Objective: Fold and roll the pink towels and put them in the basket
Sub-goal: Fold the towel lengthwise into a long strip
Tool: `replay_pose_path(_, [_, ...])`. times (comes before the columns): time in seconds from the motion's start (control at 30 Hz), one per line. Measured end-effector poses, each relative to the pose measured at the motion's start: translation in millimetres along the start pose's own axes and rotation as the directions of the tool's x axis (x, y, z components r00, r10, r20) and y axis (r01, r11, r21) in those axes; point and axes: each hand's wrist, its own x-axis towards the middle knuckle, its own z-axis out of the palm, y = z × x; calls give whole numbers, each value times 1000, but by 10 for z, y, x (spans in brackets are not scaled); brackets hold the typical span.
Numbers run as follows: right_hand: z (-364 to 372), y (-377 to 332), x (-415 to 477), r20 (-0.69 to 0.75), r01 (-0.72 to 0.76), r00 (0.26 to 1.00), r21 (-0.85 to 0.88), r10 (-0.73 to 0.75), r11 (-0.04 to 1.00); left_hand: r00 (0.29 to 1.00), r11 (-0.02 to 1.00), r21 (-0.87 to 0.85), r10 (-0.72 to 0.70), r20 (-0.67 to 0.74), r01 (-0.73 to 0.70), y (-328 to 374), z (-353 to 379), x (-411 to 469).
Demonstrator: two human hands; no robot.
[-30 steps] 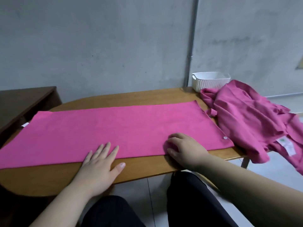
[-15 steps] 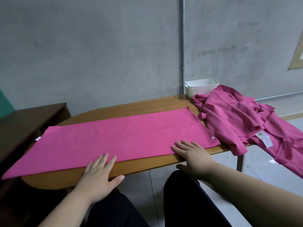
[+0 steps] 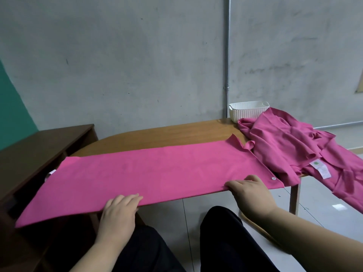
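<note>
Step in hand: 1st lengthwise fold, just starting. Long flat pink towel (image 3: 157, 173) lies spread on the oval wooden table (image 3: 167, 136), running 9 to 3 o'clock, w/ its near hem just past the table's 6 o'clock rim. L hand (image 3: 118, 210) has its fingers curled onto that hem at approx 7 o'clock, grasping it. R hand (image 3: 250, 190), at 5 o'clock, has its fingers bent over the hem just beside the white snap button (image 3: 273, 178). Its thumb is hidden under the cloth, so this reads as a pinch. White woven plastic basket (image 3: 247, 112) sits at 1 o'clock on the table's far end. Crumpled heap of pink towels (image 3: 284, 148), at 2 o'clock, lies right up against it and drapes off the table.

Next, prob: lift the hem w/ both hands evenly, carry it toward 12 o'clock and land it on the far hem. Needs matched height so the cloth doesn't skew. Far R corner is flipped up and wants flattening.

Vs 0.5 s ago: both hands lay flat w/ straight fingers, L on bare wood short of the hem; now both are curled on it. Towel has slid toward 6 o'clock, and the bare wood strip in front is gone.
</note>
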Motion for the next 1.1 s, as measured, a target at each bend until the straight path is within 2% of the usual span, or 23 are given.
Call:
replay_pose_path(0.13, [-87,-26,-7,-20,-23,1000,1,23,1000,998,998,9,-54,-29,55,-43,-6,-22])
replay_pose_path(0.27, [-298,-106,93,-70,-61,996,2,61,998,973,967,-123,-228,-44,221,-41,-46,1])
replay_pose_path(0.43, [-798,-216,450,-170,3,985,52,6,999,941,932,-270,-295,-167,244,-90,-449,254])
replay_pose_path(0.6, [-1480,-229,980,-313,36,950,44,-20,998,893,963,-239,-216,-395,128,-245,-1228,739])
replay_pose_path(0.73, [-2095,-233,1362,-281,45,959,4,-42,999,841,986,-154,-130,-525,56,-415,-1849,1107])
replay_pose_path(0.83, [-2491,-213,1664,-271,81,960,5,-77,997,820,998,-69,-43,-571,4,-544,-2238,1376])
replay_pose_path(0.9, [-2634,-174,1921,-226,86,971,16,-80,996,818,999,-44,-7,-575,-23,-622,-2386,1595])
replay_pose_path(0.97, [-2605,-83,2250,-145,62,988,27,-57,998,849,999,-34,16,-528,-40,-702,-2374,1866])
replay_pose_path(1.1, [-1954,99,2924,60,19,998,24,-21,1000,957,999,5,32,-290,-32,-914,-1786,2412])
